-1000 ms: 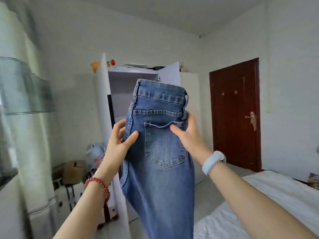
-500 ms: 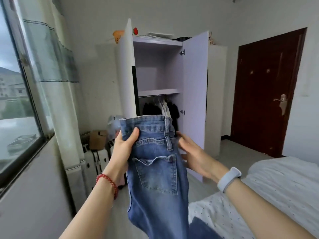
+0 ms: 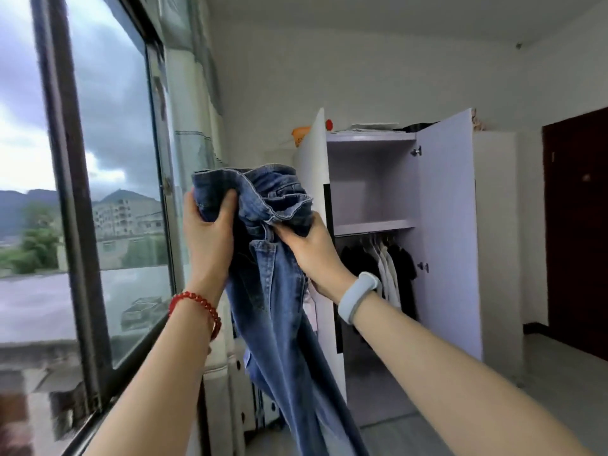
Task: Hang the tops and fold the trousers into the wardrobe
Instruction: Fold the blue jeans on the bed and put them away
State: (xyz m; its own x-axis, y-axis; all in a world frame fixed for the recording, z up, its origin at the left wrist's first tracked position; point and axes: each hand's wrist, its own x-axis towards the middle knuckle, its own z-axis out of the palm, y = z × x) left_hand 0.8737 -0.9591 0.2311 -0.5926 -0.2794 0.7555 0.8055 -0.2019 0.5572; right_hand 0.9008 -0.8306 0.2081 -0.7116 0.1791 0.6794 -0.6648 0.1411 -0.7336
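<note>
Fingers of both hands curl round the jeans waistband; legs hang below.

Blue denim with pale stitching is seen in the jeans gripped between both hands. A red beaded bracelet is worn below the left hand, a pale grey band below the right. Behind the right hand, a lilac-white wardrobe with black and white tops is shown.
</note>
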